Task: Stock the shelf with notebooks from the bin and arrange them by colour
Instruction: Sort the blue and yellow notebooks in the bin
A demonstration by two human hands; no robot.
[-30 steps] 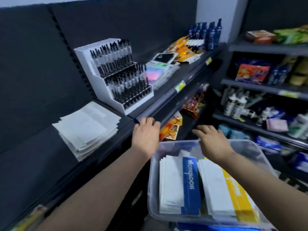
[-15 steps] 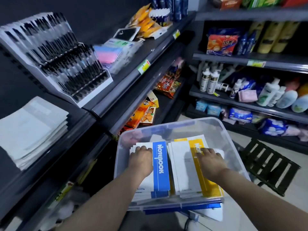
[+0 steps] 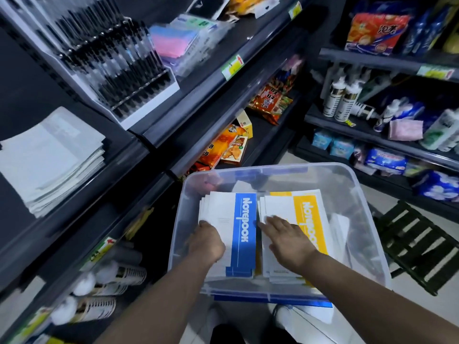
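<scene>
The left hand [image 3: 208, 240] has its fingers curled down over the left edge of the blue notebooks [image 3: 244, 219], gripping the stack near its near end. The right hand [image 3: 288, 240] lies flat on the yellow notebooks [image 3: 308, 209], its fingers [image 3: 269, 223] straight and spread, holding nothing, with the tips reaching to that stack's left edge, just beside the blue one.

Both stacks lie flat and side by side in the clear plastic bin [image 3: 367, 219], blue on the left and yellow on the right, each showing a white cover with a coloured band marked "Notebook". Loose white sheets or covers poke out behind and to the right of them; what they are is hard to tell.

The bin stands in front of the person, close to the front edge of the dark shelf [image 3: 74, 184] on the left. On that shelf, towards its left end, a pile of white notebooks [image 3: 47, 157] lies slightly fanned. Further along stands a tiered white rack of black pens [image 3: 111, 60], then packs of pastel notes [image 3: 171, 43]. Snack packets [image 3: 270, 100] sit on the lower shelves beyond the bin, bottles [image 3: 340, 98] on the shelving to the right, and a dark slatted stool [image 3: 417, 247] rests on the floor at the bin's right side.
</scene>
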